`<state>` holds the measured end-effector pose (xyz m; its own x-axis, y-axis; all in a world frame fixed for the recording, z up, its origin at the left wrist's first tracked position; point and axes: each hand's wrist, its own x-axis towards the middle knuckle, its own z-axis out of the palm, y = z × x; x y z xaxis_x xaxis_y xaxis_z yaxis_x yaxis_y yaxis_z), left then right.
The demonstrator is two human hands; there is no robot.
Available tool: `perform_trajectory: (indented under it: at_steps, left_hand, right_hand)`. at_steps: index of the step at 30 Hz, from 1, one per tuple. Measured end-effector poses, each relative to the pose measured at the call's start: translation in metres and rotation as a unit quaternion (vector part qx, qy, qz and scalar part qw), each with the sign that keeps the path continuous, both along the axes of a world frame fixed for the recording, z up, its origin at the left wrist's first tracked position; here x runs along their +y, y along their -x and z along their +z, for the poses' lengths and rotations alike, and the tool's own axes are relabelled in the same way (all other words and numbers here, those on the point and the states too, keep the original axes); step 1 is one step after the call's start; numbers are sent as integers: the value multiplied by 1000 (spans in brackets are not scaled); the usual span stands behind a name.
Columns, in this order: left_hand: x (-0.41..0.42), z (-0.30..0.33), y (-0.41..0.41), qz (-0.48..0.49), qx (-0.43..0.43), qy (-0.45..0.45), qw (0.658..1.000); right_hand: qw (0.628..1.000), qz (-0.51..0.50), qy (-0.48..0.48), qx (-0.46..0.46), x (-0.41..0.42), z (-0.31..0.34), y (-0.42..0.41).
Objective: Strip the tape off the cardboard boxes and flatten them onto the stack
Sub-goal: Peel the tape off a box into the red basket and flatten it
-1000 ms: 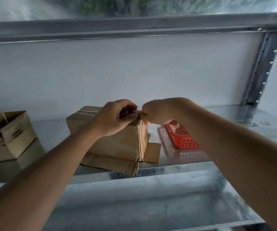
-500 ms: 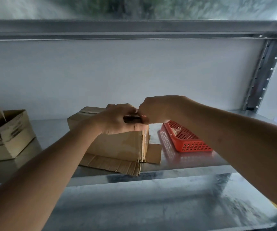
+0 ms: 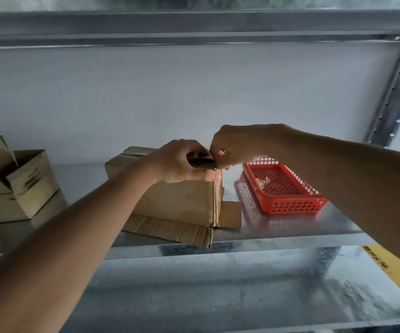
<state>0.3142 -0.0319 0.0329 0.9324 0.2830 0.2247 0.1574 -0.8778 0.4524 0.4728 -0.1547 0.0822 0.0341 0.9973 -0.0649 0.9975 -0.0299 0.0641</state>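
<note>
The cardboard box point(image 3: 179, 200) near the shelf's point(image 3: 290, 227) front edge is gripped at its top by the left hand point(image 3: 182, 162). Tape point(image 3: 219, 173) at its right corner is pinched by the right hand point(image 3: 239, 145).

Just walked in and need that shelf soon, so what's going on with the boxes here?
A person is working at the top right corner of a cardboard box that stands on a metal shelf. The left hand grips that corner, while the right hand pinches at the same spot, apparently picking at tape. The box is not yet flattened; its bottom flaps splay out on the shelf. More open boxes wait at the left, and a red basket sits to the right.
</note>
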Motion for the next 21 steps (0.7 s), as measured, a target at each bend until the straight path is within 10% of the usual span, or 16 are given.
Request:
perform_trajectory:
  at_steps: [13,21]
  left_hand:
    - [-2,0,2,-1,-10,38,999]
    - [-5,1,3,-3,-14,27,1000]
  right_hand:
    - [988,-26,-15,150,-11,2,-9]
    - [997,-5,-28,75,-11,5,-3]
